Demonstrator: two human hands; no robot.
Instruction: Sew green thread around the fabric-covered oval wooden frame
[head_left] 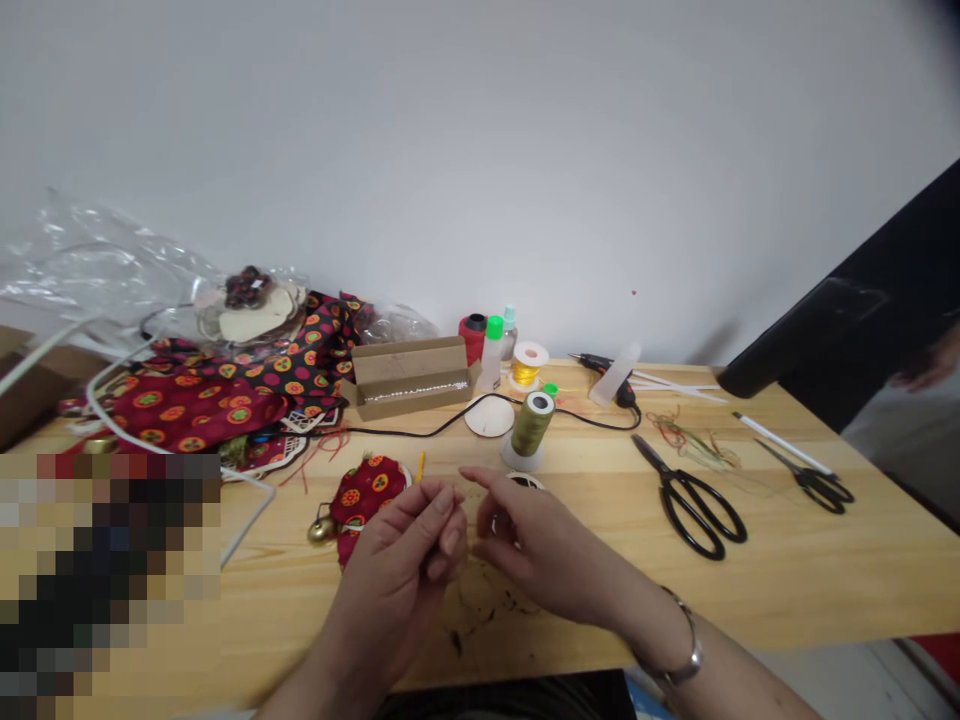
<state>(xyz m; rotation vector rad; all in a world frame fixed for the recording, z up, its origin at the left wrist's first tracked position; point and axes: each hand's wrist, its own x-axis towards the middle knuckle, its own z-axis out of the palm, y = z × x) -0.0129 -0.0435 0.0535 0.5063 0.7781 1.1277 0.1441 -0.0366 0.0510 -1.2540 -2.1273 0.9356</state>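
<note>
The left hand point(394, 570) is hanging just above the table point(825, 570), its grip closed in a pinch of thumb against fingertips, and anything held there is too fine to make out. The right hand point(536, 540), with a silver bangle point(681, 640) around its wrist, is hovering just beside it, its grip loosely open, fingers curving toward the left hand and gripping nothing visible. Just past the left hand, a red printed fabric pouch point(366, 495) is lying on the table, with a small brass bell point(322, 530) touching its left side. Beyond the right hand, a spool of olive-green thread point(531, 425) is standing on a white cone holder point(517, 455), near a pale round disc point(487, 416) and a black cable point(442, 428). Farther right, black-handled scissors point(694, 508) and a smaller pair of scissors point(810, 482) are lying near a tangle of coloured threads point(690, 445). At the back, a cardboard box point(409, 375) is sitting beside plastic bottles point(491, 352), while patterned red fabric point(202, 400) is heaping up on the left. Another person's hand point(928, 362) is showing at the right edge.
</note>
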